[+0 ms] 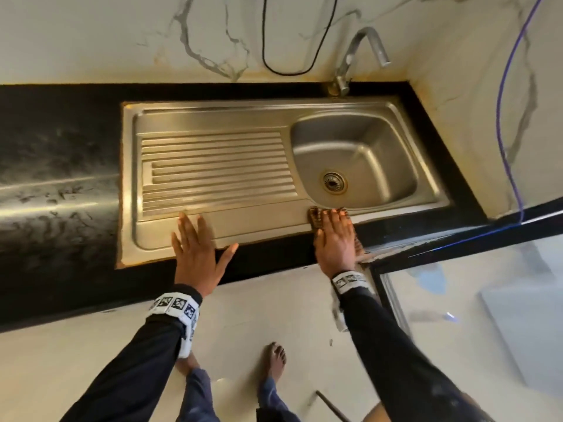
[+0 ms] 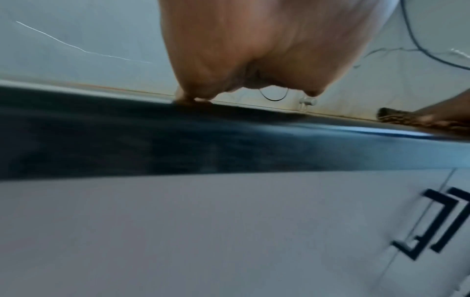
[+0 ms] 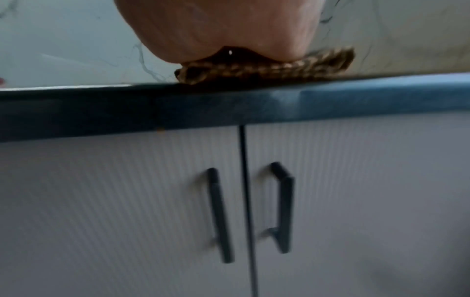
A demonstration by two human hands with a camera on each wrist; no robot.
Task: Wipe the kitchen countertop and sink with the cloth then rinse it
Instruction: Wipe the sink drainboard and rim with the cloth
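Black stone bench [image 1: 54, 166] running left to right below a white marble-veined wall [image 1: 122, 35], glossy and streaked at the left end. Set into the bench, a steel sink [image 1: 274, 112] with a ribbed drainboard [image 1: 213, 172] on the left and a deep basin [image 1: 365, 153] on the right, round drain [image 1: 333, 181] low in the basin. At the far right corner of the sink, a curved steel tap [image 1: 362, 53], spout over the basin. On the wall, a hanging loop of black cable [image 1: 300, 71] left of the tap and a blue cable [image 1: 502, 123] trailing down at the far right. Below the bench edge, pale ribbed cabinet doors [image 3: 127, 201] with a pair of dark handles [image 3: 220, 217] either side of the door gap. Left hand [image 1: 198, 248] laid flat with fingers spread and straight, released, palm on the near rim of the sink where drainboard meets bench, holding nothing. Right hand [image 1: 335, 236] pressed flat with straight fingers on top of the cloth [image 1: 315, 217], not clenched round it. Cloth brown and patterned, bunched under the palm, lying across the near rim of the sink and the bench edge just in front of the basin; seen from the right wrist as a folded wad [image 3: 279, 66] squeezed between palm and bench.
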